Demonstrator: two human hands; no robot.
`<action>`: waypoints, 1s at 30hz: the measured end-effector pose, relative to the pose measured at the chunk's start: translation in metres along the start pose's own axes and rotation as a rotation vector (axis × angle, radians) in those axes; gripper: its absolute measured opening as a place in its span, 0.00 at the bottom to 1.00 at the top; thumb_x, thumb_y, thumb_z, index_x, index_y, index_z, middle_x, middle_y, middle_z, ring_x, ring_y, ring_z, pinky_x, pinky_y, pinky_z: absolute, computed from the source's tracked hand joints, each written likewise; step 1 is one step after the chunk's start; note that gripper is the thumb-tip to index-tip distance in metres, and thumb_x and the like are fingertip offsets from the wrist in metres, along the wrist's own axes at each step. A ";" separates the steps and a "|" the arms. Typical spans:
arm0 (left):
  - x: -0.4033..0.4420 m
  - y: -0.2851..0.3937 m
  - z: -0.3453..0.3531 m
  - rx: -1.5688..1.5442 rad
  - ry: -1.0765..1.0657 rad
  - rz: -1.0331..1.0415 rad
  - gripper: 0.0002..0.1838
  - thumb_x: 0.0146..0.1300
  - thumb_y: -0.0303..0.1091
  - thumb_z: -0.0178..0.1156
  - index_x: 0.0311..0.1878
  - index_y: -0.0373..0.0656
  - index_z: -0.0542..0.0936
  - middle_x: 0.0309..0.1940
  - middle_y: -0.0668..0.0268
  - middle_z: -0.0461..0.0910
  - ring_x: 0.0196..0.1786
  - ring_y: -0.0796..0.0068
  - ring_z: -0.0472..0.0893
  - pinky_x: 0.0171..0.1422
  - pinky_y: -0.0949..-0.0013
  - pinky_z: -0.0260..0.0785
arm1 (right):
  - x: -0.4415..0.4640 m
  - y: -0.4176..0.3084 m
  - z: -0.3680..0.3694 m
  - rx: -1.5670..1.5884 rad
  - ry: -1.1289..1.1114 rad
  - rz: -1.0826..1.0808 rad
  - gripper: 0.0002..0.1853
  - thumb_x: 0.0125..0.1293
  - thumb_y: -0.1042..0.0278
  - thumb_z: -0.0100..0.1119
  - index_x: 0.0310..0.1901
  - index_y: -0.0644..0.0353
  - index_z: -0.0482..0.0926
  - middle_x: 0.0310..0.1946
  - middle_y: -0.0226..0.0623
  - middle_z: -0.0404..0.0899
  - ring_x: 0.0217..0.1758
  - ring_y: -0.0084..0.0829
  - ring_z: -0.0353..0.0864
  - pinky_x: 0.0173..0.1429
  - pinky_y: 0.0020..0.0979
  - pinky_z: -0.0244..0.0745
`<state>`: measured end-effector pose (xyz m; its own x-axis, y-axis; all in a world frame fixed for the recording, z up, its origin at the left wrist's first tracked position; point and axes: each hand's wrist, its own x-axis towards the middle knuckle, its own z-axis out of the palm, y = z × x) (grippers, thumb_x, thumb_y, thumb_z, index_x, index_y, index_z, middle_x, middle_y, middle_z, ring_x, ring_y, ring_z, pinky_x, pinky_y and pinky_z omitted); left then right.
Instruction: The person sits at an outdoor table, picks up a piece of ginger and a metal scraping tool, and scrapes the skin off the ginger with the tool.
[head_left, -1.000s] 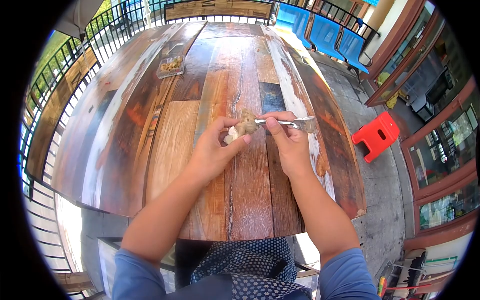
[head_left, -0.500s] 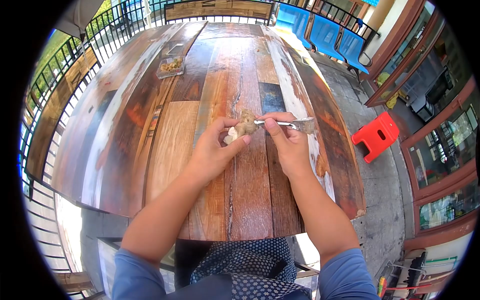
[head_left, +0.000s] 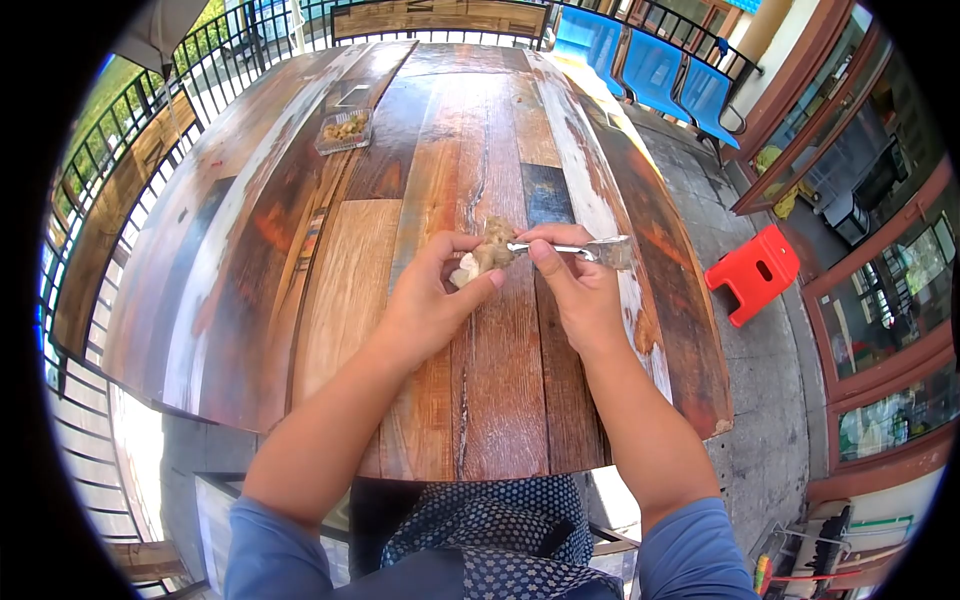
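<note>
1. Ginger root, by its knobby tan look, was over the near half of the desk, in front of the person and between the 2 hands. Whether its underside touched the wood, I could not tell.
2. At its lower left end, a paler, whitish patch showed beside the left thumb.
3. On the left hand, the fingers were grasping the root, with the thumb along the near side and the index finger at the far side.
4. On the right hand, the fingers were pinching a slim metal utensil, thumb on top.
5. The utensil lay nearly level: 1 narrow end reached the right side of the root, and the broad, shiny end stuck out to the right past the hand. Its exact kind was too small to make out.
6. Farther back on the desk, to the left and well apart from the hands, stood a clear plastic container with yellow-brown pieces in it.
7. To the right of the desk, a red stool stood on the grey floor.
8. Beyond the far right corner was a row of 3 blue seats.
</note>
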<state>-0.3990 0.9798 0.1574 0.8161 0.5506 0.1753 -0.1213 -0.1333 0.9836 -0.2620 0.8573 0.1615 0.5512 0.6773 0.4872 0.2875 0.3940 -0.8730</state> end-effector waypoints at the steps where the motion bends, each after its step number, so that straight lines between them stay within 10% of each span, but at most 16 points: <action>1: 0.000 0.000 0.000 0.002 0.008 0.022 0.21 0.64 0.30 0.67 0.56 0.38 0.71 0.45 0.66 0.79 0.45 0.81 0.77 0.48 0.75 0.70 | 0.000 -0.002 0.000 0.000 0.000 0.000 0.10 0.72 0.64 0.60 0.47 0.61 0.80 0.46 0.33 0.82 0.50 0.22 0.77 0.58 0.26 0.71; 30: -0.001 0.002 -0.001 0.010 0.001 0.024 0.21 0.64 0.30 0.67 0.57 0.36 0.72 0.43 0.65 0.80 0.44 0.80 0.78 0.47 0.75 0.70 | -0.001 -0.006 -0.001 -0.033 -0.008 0.047 0.10 0.71 0.64 0.62 0.47 0.61 0.81 0.47 0.31 0.79 0.52 0.23 0.76 0.61 0.27 0.68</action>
<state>-0.4003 0.9799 0.1591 0.8126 0.5479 0.1989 -0.1351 -0.1548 0.9787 -0.2635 0.8541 0.1662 0.5583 0.7001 0.4453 0.2868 0.3408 -0.8953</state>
